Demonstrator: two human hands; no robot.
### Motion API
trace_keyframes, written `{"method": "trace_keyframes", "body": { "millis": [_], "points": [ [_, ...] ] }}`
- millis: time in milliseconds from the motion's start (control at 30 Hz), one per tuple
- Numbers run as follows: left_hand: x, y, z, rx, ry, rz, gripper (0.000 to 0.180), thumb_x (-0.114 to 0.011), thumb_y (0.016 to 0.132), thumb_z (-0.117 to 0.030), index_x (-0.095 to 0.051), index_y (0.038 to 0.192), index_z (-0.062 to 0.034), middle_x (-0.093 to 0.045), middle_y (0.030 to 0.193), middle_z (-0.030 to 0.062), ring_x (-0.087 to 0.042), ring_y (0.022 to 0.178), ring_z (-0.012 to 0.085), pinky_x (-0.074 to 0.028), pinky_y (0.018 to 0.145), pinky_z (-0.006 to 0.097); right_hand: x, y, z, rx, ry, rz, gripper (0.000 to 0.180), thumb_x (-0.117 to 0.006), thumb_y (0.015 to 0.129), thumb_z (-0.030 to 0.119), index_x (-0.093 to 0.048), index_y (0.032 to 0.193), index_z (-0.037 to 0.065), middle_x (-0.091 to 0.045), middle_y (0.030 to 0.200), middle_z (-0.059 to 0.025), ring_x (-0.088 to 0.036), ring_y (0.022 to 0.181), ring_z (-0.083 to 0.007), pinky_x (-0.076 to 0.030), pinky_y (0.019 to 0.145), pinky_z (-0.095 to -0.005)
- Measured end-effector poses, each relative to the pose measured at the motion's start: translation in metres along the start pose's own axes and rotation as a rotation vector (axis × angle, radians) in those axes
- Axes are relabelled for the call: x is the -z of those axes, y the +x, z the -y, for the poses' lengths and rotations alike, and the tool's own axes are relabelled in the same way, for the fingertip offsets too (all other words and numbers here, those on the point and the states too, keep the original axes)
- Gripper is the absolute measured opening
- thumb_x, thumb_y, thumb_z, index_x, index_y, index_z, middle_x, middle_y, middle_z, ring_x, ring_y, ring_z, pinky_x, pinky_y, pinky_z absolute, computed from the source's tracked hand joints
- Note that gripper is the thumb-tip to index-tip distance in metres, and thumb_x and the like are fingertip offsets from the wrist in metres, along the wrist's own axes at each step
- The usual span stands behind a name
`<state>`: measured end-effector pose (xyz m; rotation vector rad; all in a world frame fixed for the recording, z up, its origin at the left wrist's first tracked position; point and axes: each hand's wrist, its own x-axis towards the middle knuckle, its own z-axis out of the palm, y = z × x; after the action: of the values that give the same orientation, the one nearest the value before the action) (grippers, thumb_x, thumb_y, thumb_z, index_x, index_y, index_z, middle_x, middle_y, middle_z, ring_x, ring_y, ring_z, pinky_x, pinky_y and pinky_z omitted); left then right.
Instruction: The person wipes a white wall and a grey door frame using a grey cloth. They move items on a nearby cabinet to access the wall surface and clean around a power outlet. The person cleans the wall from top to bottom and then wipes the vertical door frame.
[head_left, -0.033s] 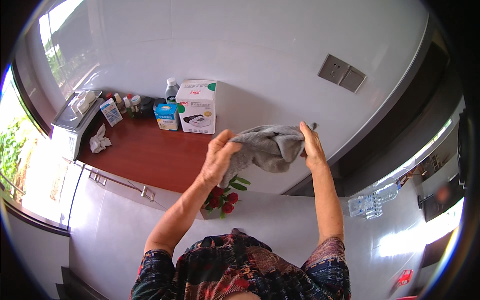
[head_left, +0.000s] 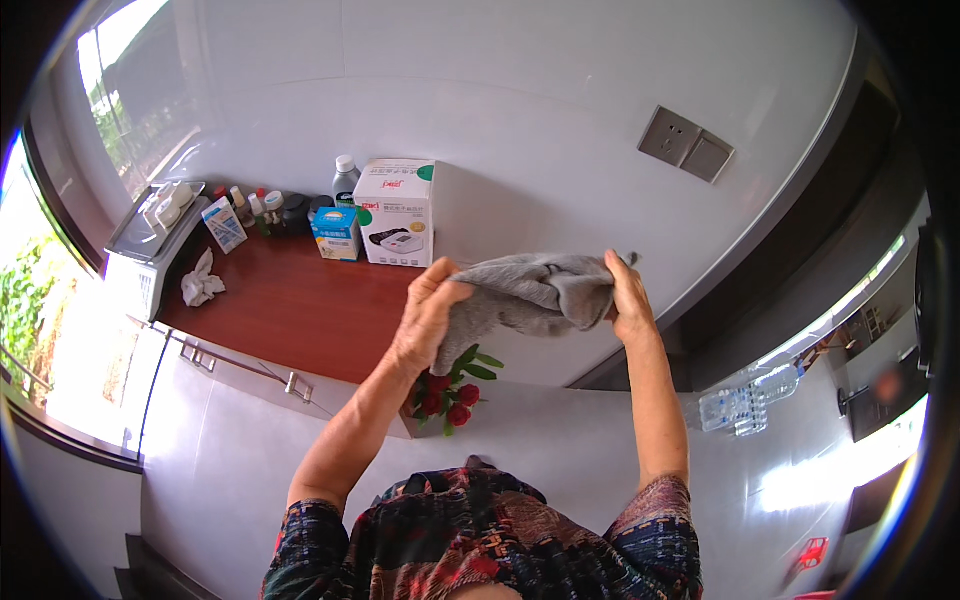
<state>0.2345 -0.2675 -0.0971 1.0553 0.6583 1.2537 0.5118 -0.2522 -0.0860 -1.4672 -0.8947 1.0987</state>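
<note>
One grey cloth [head_left: 530, 288] is held in the air between the left hand [head_left: 430, 308] and the right hand [head_left: 628, 298], in front of the person's chest and clear of the surface below. Left hand: closed, thumb and fingers pinching the cloth at its left end. Right hand: closed on the opposite end, thumb uppermost. Between the two grips the fabric is bunched along the top, with a loose fold near the right hand; a corner hangs below the left hand, toward the red roses [head_left: 455, 398].

From where I stand, the cloth is positioned to the right of a white box [head_left: 396, 220], which is upright at the rear of the red-brown countertop [head_left: 290, 310]. A blue carton [head_left: 336, 236] stands just beside the box, with a grey bottle [head_left: 346, 180] behind. Further left are a small white-and-blue carton [head_left: 224, 226], a crumpled tissue [head_left: 203, 280] and a white unit [head_left: 140, 262] bearing a tray of cups.

Mounted on the wall, upper right: one switch and socket plate [head_left: 686, 145]. On the floor, well apart at the right: clear plastic bottles [head_left: 738, 408]. A red object [head_left: 812, 552] lies beyond them, possibly a stool; the edge distortion prevents confirmation.
</note>
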Motion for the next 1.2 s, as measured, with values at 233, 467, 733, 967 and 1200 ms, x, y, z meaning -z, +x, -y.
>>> {"method": "trace_keyframes", "body": {
  "millis": [233,467,733,967,1200],
  "points": [
    [0.045,0.0,0.014,0.149,-0.319,0.093,0.009,-0.051,0.088,-0.014,-0.048,0.091,-0.0056,-0.06,0.09,0.0093,-0.062,0.08,0.0192,-0.056,0.071,0.035,0.031,-0.027,-0.04,-0.012,0.43,0.166,0.037,-0.055,0.086,0.048,-0.055,0.096,0.013,-0.062,0.084,-0.0036,-0.058,0.068,-0.0186,-0.043,0.054,-0.0329],
    [0.025,0.007,0.027,0.314,-0.421,0.112,0.012,-0.049,0.089,-0.017,-0.052,0.09,-0.0054,-0.06,0.086,0.0088,-0.062,0.077,0.0199,-0.054,0.074,0.034,0.049,-0.07,-0.006,0.087,0.469,0.171,0.049,-0.046,0.092,0.049,-0.061,0.101,0.003,-0.063,0.092,-0.0082,-0.061,0.082,-0.0215,-0.051,0.064,-0.0393],
    [0.004,0.006,0.061,0.62,-0.846,0.244,0.027,-0.049,0.09,-0.02,-0.058,0.106,0.0005,-0.065,0.1,0.0168,-0.065,0.091,0.0281,-0.054,0.083,0.041,0.048,-0.11,0.021,0.3,0.522,0.166,0.048,-0.042,0.095,0.042,-0.056,0.11,-0.001,-0.064,0.093,-0.0112,-0.064,0.08,-0.0215,-0.053,0.062,-0.0332],
    [-0.045,0.006,0.074,0.518,-0.793,0.168,0.037,-0.065,0.085,-0.022,-0.054,0.115,-0.0042,-0.061,0.111,0.0126,-0.061,0.099,0.0231,-0.055,0.082,0.036,0.009,-0.108,0.003,0.524,0.36,0.46,0.039,-0.051,0.093,0.028,-0.05,0.124,0.004,-0.051,0.125,-0.0125,-0.056,0.107,-0.025,-0.055,0.074,-0.038],
    [-0.077,0.03,0.055,0.455,-0.77,0.012,0.032,-0.06,0.086,-0.005,-0.049,0.116,-0.0026,-0.064,0.092,0.0102,-0.067,0.08,0.0219,-0.06,0.067,0.035,0.073,-0.083,0.007,0.809,-0.237,0.598,0.084,-0.068,0.071,0.059,-0.048,0.127,0.001,-0.059,0.116,-0.0076,-0.056,0.096,-0.0177,-0.041,0.071,-0.0322]
  ]
}}
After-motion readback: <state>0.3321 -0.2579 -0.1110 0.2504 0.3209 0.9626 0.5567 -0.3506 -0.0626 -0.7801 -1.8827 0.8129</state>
